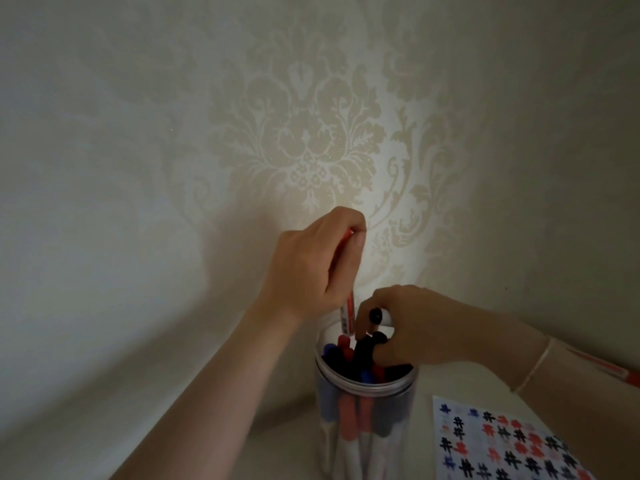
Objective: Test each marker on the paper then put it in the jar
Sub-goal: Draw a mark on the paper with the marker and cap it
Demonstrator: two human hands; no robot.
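The left hand (pixel 311 268) clamps a light, stiff red marker (pixel 347 315) mid-barrel over the jar (pixel 363 386); the right hand (pixel 408 323) clasps a black marker (pixel 380 317).

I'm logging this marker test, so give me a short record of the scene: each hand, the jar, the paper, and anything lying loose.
left hand: grips a red marker upright, its lower end at the jar mouth
right hand: at the jar rim, holding a black-capped marker
jar: clear, open, crowded with red, blue and black markers
paper: right of jar, covered in red, blue and black test marks
loose marker: red, lying behind the right wrist
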